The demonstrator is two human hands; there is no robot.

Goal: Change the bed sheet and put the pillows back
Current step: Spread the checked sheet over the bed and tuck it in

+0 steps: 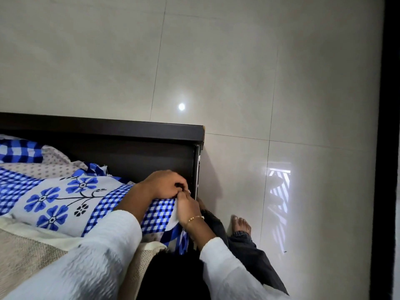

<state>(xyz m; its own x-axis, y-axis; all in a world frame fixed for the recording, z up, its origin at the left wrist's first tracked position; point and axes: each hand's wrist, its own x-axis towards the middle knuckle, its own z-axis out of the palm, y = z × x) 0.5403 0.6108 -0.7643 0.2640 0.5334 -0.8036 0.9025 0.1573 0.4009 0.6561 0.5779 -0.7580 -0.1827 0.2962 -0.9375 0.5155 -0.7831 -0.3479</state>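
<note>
A blue and white bed sheet [65, 198] with checks and blue flowers lies rumpled over the bed's corner. My left hand [164, 184] is curled over the sheet's corner right beside the dark bed frame [129, 135]. My right hand [187, 210], with a gold bracelet on the wrist, pinches the sheet's white edge just below the left hand, at the side of the mattress. A beige woven mattress cover [28, 252] shows bare under the sheet at lower left. A second fabric with grey dots [54, 161] lies bunched further back.
The dark board of the bed frame runs across the middle and ends in a corner post [197, 169]. Glossy cream floor tiles [238, 72] stretch beyond it. My bare foot [241, 224] stands on the tiles beside the bed. A dark vertical edge [389, 126] borders the right.
</note>
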